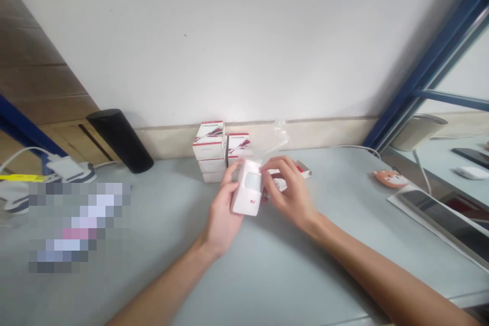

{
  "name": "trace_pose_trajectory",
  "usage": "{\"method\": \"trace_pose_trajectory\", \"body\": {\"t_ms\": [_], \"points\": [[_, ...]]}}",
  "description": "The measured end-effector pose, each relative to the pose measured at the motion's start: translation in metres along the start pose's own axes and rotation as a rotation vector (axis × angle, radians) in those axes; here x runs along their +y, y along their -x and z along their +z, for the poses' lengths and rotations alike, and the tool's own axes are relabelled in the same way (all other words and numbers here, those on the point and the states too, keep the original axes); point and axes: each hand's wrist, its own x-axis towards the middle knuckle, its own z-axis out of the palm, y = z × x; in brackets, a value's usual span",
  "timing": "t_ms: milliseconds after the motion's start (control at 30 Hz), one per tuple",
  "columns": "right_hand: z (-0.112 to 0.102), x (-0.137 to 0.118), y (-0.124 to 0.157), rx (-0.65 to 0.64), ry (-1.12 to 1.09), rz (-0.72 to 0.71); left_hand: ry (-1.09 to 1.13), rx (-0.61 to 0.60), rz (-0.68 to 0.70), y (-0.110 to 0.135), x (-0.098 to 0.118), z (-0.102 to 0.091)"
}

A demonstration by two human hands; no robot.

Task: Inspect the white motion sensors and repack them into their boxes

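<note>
A white motion sensor (250, 188) with a greyish lens window and a small red logo is tilted up in front of me. My left hand (224, 216) is wrapped round its left side, thumb on the front edge. At the sensor's upper right edge, the bent fingers of my right hand (291, 191) are drawn together; what they pinch is hidden. A clear plastic bag (280, 135) sticks up behind the sensor's top. Partly covered by my right hand, an opened red-and-white box (303, 169) lies on the table.
Several small white-and-red boxes (209, 150) are stacked against the wall on the grey table (237, 285). A black cylinder (120, 140) leans at the left, near a white charger (66, 168). At the right are an orange-and-white object (390, 179) and a dark flat device (439, 214).
</note>
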Motion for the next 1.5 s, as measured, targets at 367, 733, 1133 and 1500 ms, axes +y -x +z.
{"method": "trace_pose_trajectory", "body": {"t_ms": [367, 733, 1133, 1500], "points": [[-0.002, -0.016, -0.004, -0.001, -0.415, 0.423, -0.211, 0.051, 0.043, -0.003, 0.002, -0.007], [-0.001, -0.019, -0.008, 0.030, -0.532, 0.642, -0.274, 0.033, 0.068, -0.006, 0.006, -0.006], [-0.016, -0.018, -0.013, -0.291, -0.440, 0.417, -0.532, 0.190, 0.290, -0.017, -0.012, -0.021], [-0.012, -0.008, -0.008, -0.159, 0.286, 0.106, -0.551, -0.119, 0.275, -0.016, 0.006, -0.032]]}}
